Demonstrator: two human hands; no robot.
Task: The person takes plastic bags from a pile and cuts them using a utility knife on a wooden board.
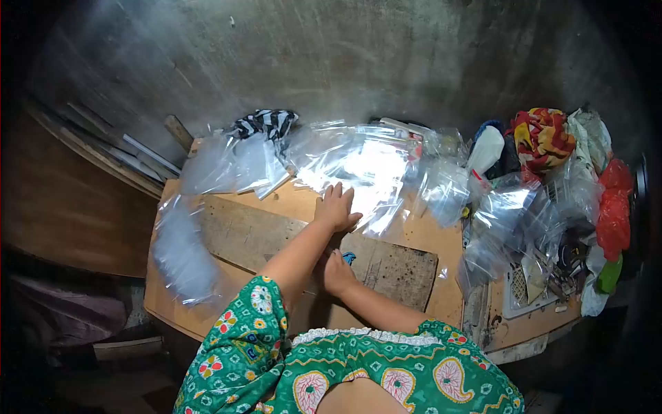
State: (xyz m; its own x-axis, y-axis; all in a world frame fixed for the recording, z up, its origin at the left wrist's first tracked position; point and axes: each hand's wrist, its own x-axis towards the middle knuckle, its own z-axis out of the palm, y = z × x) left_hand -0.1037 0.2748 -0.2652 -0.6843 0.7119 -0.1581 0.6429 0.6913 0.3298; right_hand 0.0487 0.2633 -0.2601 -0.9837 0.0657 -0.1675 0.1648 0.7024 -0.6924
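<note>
Your left hand is back-up, fingers extended and slightly parted, their tips at the near edge of the clear plastic bags, not curled around them. Nearer you, your right hand is at the wooden board, beside a small blue item; its fingers are mostly hidden, so I can't tell their opening or grip.

Beyond the left fingers lay glossy, clear plastic bags. Nearer the body than them, the wooden plank looked matt and rough.
</note>
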